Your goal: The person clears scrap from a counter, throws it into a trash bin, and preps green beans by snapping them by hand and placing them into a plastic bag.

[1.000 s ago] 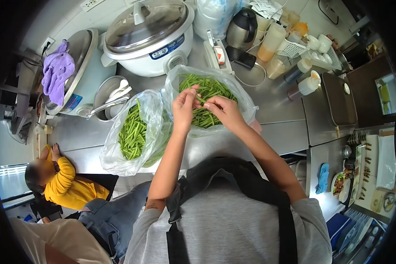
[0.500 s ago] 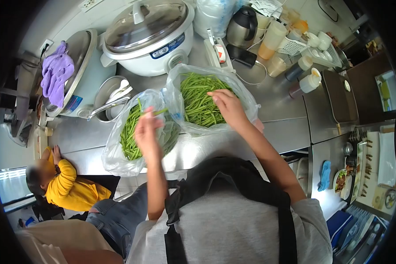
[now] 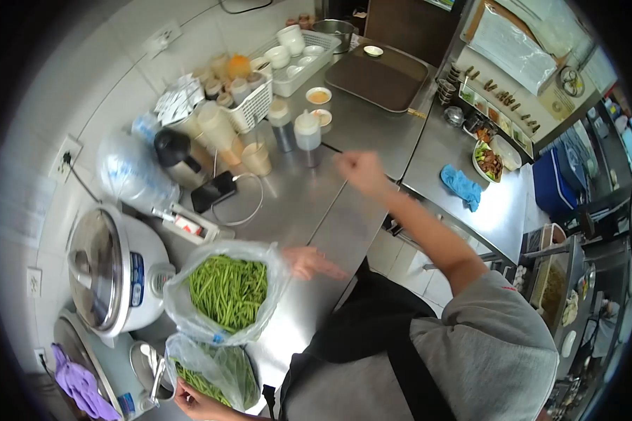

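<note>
Green beans point(image 3: 228, 291) are held in an open plastic bag point(image 3: 178, 298) on the metal counter point(image 3: 295, 210), just beside a rice cooker point(image 3: 146, 256); more beans point(image 3: 202, 382) are held in a second bag point(image 3: 189, 349) at its near side; the left hand point(image 3: 195, 402) is placed against that second bag, but whether anything is grasped cannot be told; the right hand point(image 3: 361, 170) is raised near a squeeze bottle point(image 3: 307, 137) farther off; its grip is blurred and cannot be told

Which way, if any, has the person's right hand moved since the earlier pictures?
Yes: the right hand has moved away from the larger bag of beans, toward the standing squeeze bottle.
</note>
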Available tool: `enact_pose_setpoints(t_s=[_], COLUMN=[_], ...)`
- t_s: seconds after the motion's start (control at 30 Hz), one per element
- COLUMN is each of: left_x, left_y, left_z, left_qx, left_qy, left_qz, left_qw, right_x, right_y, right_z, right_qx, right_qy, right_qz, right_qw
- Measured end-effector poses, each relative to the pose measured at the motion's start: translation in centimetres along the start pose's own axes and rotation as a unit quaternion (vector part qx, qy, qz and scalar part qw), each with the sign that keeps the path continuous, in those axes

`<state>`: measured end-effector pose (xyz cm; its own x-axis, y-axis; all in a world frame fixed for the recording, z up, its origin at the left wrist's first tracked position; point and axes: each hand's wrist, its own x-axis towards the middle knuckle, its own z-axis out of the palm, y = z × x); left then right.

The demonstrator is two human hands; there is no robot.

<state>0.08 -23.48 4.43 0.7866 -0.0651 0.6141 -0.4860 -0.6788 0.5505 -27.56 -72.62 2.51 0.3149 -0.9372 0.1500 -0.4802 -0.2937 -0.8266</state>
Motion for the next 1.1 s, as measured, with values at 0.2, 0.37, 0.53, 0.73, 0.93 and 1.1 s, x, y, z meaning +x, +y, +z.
enact_pose_setpoints(t_s=[0.2, 0.37, 0.53, 0.73, 0.93, 1.1], left_x=[-3.9, -11.0, -18.3, -21.3, -23.7, -24.9], left_y=[12.7, 27.0, 42.0, 47.9, 49.7, 49.3], left_z=[7.6, 18.7, 22.0, 24.6, 26.1, 27.3], left_qx=[-0.108, -0.202, -0.278, -0.322, -0.327, -0.312], left_qy=[-0.13, -0.288, -0.499, -0.581, -0.611, -0.619], left_qz=[-0.085, 0.03, 0.195, 0.271, 0.271, 0.288], left_qw=[0.982, 0.936, 0.797, 0.697, 0.668, 0.661], right_x=[17.2, 21.8, 19.4, 20.7, 24.0, 28.3], right_y=[30.5, 34.9, 30.3, 28.8, 33.4, 36.5], right_z=[-12.7, -17.2, -27.4, -46.6, -53.3, -53.6], right_qx=[-0.418, -0.444, -0.173, -0.234, -0.295, -0.375], right_qy=[0.182, 0.038, 0.082, 0.324, 0.266, 0.225], right_qz=[-0.047, 0.017, -0.018, 0.03, -0.028, -0.043], right_qw=[0.889, 0.895, 0.981, 0.916, 0.917, 0.898])
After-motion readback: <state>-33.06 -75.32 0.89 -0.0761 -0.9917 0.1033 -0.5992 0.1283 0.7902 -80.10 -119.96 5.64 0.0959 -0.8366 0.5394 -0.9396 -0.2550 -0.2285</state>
